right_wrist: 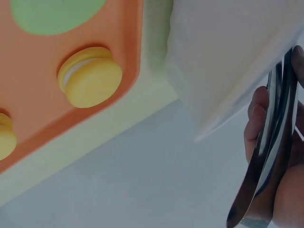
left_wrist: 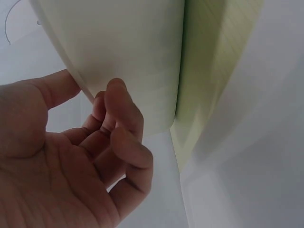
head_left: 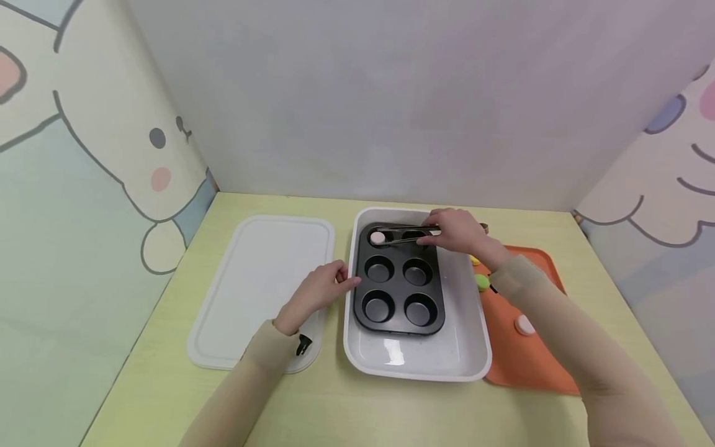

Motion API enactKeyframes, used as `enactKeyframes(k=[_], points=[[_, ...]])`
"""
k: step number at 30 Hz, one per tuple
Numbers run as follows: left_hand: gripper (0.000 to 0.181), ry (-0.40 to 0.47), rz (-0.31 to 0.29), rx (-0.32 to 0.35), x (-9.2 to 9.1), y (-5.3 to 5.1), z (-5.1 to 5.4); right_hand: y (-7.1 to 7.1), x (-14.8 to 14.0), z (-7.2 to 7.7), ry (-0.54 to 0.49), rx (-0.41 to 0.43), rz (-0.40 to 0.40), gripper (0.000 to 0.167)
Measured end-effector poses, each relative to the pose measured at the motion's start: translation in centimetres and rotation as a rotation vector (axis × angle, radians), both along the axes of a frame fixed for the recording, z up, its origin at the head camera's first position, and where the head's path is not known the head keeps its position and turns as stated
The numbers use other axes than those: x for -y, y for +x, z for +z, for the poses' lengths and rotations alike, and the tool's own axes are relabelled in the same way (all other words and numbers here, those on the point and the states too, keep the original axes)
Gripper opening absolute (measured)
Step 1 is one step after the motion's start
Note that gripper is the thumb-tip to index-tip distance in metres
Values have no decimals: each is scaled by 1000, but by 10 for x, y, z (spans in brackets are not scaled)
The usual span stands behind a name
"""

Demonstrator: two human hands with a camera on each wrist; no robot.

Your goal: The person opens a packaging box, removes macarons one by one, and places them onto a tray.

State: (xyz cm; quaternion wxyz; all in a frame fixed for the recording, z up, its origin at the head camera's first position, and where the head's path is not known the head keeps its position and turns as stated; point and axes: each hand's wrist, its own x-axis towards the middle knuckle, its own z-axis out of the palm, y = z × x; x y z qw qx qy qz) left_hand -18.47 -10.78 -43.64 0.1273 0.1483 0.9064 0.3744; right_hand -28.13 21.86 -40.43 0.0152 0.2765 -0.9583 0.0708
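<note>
My right hand (head_left: 459,230) holds metal tongs (right_wrist: 280,137) over the back of a dark muffin pan (head_left: 398,280). At the tongs' tips is a pale pink macaron (head_left: 377,238), in or just above the back left cup; whether the tips squeeze it cannot be told. The pan stands inside a white plastic tub (head_left: 416,370), toward its left side. My left hand (head_left: 321,287) grips the tub's left rim, thumb over the edge and curled fingers against the outer wall (left_wrist: 152,71).
An orange tray (head_left: 522,354) lies right of the tub, partly under my right arm. On it are a yellow macaron (right_wrist: 95,83), a green one (head_left: 482,282) and a pale pink one (head_left: 524,325). A white lid-like board (head_left: 262,273) lies left. Walls enclose the table (head_left: 335,416).
</note>
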Motion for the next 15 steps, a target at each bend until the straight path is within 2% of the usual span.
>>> enactKeyframes(k=[9,15], points=[[29,3,7,2,-1,0,1,1,10,6,50,7,0,32],[29,-6,16,2,-1,1,0,3,11,4,50,21,-2,29]])
